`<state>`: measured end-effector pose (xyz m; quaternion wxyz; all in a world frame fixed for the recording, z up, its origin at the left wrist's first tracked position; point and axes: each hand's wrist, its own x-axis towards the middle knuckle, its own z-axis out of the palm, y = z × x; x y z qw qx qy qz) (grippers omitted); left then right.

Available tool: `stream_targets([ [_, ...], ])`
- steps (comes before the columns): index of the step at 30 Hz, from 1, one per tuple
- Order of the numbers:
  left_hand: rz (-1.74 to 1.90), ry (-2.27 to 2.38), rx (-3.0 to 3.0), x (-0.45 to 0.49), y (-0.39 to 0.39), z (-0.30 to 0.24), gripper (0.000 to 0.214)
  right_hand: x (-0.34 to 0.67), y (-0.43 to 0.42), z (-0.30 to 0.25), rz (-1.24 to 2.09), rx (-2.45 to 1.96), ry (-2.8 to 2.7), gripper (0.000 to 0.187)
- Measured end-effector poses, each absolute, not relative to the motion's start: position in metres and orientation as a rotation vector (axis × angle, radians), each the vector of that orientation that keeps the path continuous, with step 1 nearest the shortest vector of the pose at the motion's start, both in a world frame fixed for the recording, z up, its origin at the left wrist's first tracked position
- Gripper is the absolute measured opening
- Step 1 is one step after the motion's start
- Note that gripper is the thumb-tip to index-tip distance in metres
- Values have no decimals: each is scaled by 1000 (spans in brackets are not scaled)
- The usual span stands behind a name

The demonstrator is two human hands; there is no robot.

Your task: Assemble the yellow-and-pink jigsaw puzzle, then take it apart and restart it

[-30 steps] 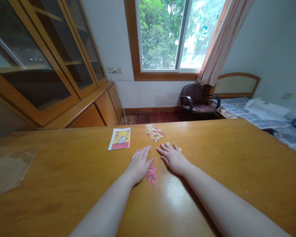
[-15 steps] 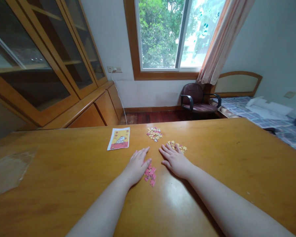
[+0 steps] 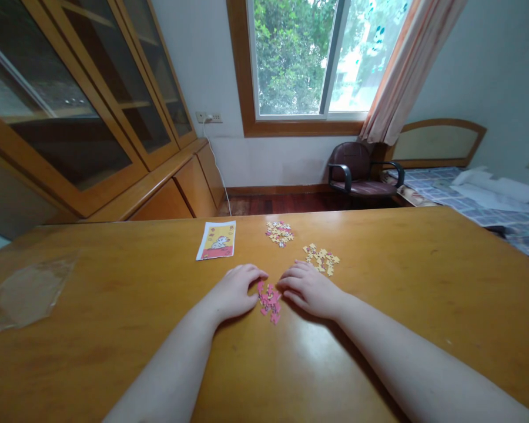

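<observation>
On a wooden table (image 3: 114, 329) lies a small heap of pink puzzle pieces (image 3: 269, 301), between my two hands. My left hand (image 3: 235, 289) rests at the heap's left side with fingers curled, tips touching the pieces. My right hand (image 3: 309, 289) lies at its right side, fingers bent toward it. Whether either hand holds a piece is hidden. A heap of yellow pieces (image 3: 321, 258) sits just beyond my right hand. A mixed yellow and pink heap (image 3: 280, 232) lies farther back. A picture card (image 3: 217, 239) with a cartoon animal lies at the back left.
A clear plastic bag (image 3: 26, 288) lies at the table's left. Beyond the far edge stand a dark armchair (image 3: 357, 173), glass-door wooden cabinets (image 3: 92, 117) on the left, a window with a curtain (image 3: 405, 70), and a bed (image 3: 476, 194) on the right.
Both hands drew back toward me from the far heaps and curled in around the pink pieces. The yellow heap, once under my right hand, now lies uncovered.
</observation>
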<state>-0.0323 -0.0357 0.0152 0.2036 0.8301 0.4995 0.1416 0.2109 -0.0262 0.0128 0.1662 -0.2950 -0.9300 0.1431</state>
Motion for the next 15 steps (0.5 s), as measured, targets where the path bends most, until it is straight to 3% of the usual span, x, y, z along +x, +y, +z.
stream_targets([
  [7,357,1408,2317,-34,-35,17,31,208,-32,8,466,-924,-2787,53],
  [11,341,1378,2323,-34,-37,19,40,209,-29,8,441,-981,-2730,48],
  [15,308,1326,2318,-34,-41,21,63,209,-26,9,370,-1007,-2643,34],
])
